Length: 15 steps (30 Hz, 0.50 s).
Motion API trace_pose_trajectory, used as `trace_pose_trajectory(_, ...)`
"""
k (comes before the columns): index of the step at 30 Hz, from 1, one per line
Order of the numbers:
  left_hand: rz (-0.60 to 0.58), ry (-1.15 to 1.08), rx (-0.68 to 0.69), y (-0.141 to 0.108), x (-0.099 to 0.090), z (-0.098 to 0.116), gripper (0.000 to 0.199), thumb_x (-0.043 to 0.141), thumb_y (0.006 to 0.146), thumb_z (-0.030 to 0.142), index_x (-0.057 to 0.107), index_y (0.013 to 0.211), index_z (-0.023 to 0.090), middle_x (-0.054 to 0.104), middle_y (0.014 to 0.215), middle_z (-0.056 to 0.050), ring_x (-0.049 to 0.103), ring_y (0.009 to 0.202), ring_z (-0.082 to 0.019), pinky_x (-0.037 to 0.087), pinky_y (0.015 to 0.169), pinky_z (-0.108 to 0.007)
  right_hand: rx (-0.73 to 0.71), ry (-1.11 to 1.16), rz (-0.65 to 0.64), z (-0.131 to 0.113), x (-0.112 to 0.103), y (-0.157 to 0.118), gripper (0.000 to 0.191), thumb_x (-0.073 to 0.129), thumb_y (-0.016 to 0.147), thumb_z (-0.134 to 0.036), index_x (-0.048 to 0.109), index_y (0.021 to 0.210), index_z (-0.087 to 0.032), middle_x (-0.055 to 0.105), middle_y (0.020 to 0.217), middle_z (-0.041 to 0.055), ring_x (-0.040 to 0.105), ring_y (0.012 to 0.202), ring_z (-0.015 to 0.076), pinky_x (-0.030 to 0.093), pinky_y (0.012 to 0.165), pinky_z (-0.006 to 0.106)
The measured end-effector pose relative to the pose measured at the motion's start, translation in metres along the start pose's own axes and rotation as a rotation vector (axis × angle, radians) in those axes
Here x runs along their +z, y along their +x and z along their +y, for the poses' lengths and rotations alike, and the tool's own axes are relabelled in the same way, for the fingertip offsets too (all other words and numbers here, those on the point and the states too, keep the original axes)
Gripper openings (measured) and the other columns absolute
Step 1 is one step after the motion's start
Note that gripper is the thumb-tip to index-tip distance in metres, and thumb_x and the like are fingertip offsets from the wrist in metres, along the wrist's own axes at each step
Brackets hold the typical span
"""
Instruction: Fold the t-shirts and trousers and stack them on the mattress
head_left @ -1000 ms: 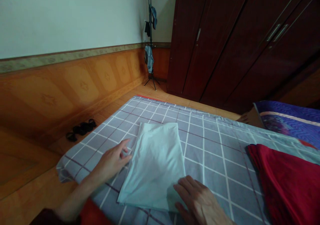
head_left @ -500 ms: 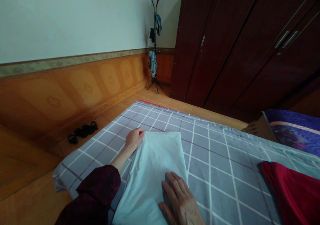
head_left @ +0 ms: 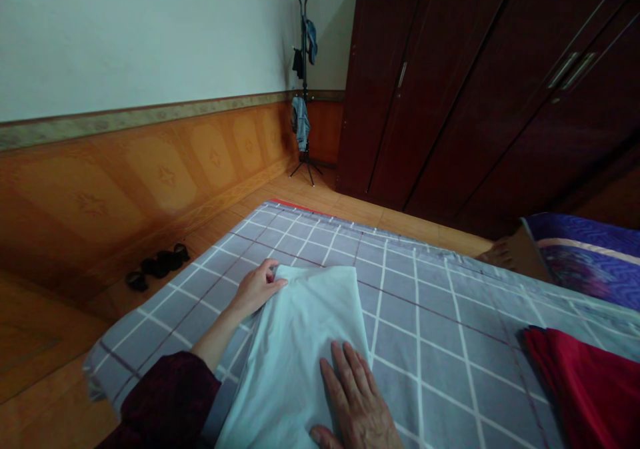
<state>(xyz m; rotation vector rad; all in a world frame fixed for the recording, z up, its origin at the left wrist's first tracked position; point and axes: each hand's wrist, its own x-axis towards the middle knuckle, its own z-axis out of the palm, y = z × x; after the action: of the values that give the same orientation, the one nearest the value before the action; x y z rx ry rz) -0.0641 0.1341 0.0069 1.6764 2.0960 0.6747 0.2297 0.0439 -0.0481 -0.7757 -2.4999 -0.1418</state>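
Across the lower half of the frame, the bed (head_left: 440,329) is covered by a grey sheet (head_left: 200,289) lined in white and dark red. A pale cloth (head_left: 295,342) is laid at bottom centre, a red cloth (head_left: 595,376) at lower right.

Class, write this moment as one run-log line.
left hand: at pale cloth's far-left corner; right hand: laid on pale cloth; under cloth: checked bedspread; far right: red cloth

A home bedroom, by its checked bedsheet (head_left: 445,349), dark-red wardrobe (head_left: 450,96) and coat stand (head_left: 305,79).
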Motion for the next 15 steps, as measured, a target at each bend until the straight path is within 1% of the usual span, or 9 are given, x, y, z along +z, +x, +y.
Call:
trace_pose_trajectory(2,-0.038,-0.047,0.018,-0.001,0.001,-0.003,0.053,0.063,0.075,0.04,0.05,0.121,0.019,0.06,0.076,0.003,0.059,0.069,-0.017,0.042,0.064,-0.025,-0.005,0.003,0.004,0.0,0.002,0.0,0.076,0.06,0.08,-0.049,0.037,0.142,-0.012,0.032,0.148,0.0191,0.034,0.133,0.039,0.049,0.092,0.049)
trace_pose_trajectory(4,-0.055,-0.047,0.025,0.0,0.004,-0.006,0.053,0.063,0.074,0.034,0.048,0.122,0.02,0.058,0.073,0.004,0.058,0.067,-0.016,0.041,0.063,-0.024,-0.006,0.006,0.003,0.0,0.003,-0.001,0.075,0.059,0.08,-0.05,0.037,0.142,-0.012,0.03,0.149,0.0186,0.031,0.134,0.0388,0.049,0.092,0.048)
trace_pose_trajectory(7,-0.051,-0.038,0.03,0.002,0.007,-0.01,0.046,0.061,0.075,0.027,0.05,0.119,0.02,0.055,0.069,0.005,0.056,0.066,-0.014,0.04,0.062,-0.023,-0.008,-0.007,-0.005,0.0,0.001,-0.001,0.076,0.059,0.079,-0.051,0.038,0.141,-0.012,0.03,0.149,0.0184,0.031,0.134,0.0385,0.049,0.092,0.047)
trace_pose_trajectory(9,-0.055,-0.022,0.018,0.002,0.006,-0.008,0.042,0.059,0.076,0.025,0.05,0.117,0.02,0.055,0.068,0.006,0.057,0.064,-0.014,0.041,0.062,-0.023,-0.014,-0.02,-0.007,0.0,-0.001,0.0,0.076,0.061,0.078,-0.051,0.04,0.14,-0.012,0.033,0.148,0.0193,0.032,0.133,0.0389,0.049,0.093,0.047)
trace_pose_trajectory(10,-0.037,0.005,0.01,0.0,0.005,-0.005,0.04,0.058,0.077,0.025,0.051,0.116,0.02,0.057,0.07,0.005,0.058,0.065,-0.014,0.042,0.064,-0.024,-0.015,-0.028,-0.007,0.0,-0.003,0.0,0.076,0.061,0.078,-0.052,0.042,0.139,-0.012,0.035,0.146,0.02,0.034,0.133,0.039,0.049,0.093,0.047)
trace_pose_trajectory(12,0.07,0.091,0.042,-0.006,0.004,0.004,0.038,0.056,0.081,0.025,0.051,0.118,0.02,0.063,0.082,0.001,0.061,0.076,-0.017,0.045,0.073,-0.027,-0.013,-0.036,-0.014,0.0,-0.006,0.002,0.075,0.062,0.078,-0.052,0.043,0.138,-0.011,0.039,0.144,0.0209,0.037,0.131,0.039,0.049,0.092,0.047)
trace_pose_trajectory(13,0.138,0.131,0.098,-0.009,0.004,0.01,0.038,0.054,0.083,0.025,0.05,0.12,0.021,0.064,0.093,-0.003,0.062,0.087,-0.019,0.045,0.081,-0.03,-0.014,-0.033,-0.023,0.0,-0.007,0.002,0.075,0.061,0.078,-0.053,0.043,0.138,-0.011,0.04,0.143,0.0211,0.038,0.13,0.0389,0.049,0.092,0.047)
trace_pose_trajectory(14,0.187,0.161,0.183,-0.013,0.005,0.016,0.038,0.052,0.085,0.025,0.049,0.123,0.021,0.064,0.104,-0.006,0.059,0.099,-0.021,0.043,0.089,-0.033,-0.016,-0.026,-0.034,0.0,-0.007,0.002,0.075,0.061,0.078,-0.053,0.043,0.138,-0.011,0.04,0.143,0.0212,0.039,0.13,0.0387,0.049,0.093,0.048)
trace_pose_trajectory(15,0.19,0.18,0.29,-0.016,0.007,0.021,0.039,0.05,0.088,0.026,0.048,0.126,0.021,0.061,0.116,-0.008,0.055,0.11,-0.022,0.04,0.096,-0.035,-0.016,-0.014,-0.045,0.0,-0.008,0.003,0.075,0.061,0.078,-0.052,0.042,0.138,-0.011,0.04,0.143,0.0211,0.038,0.13,0.0387,0.048,0.093,0.048)
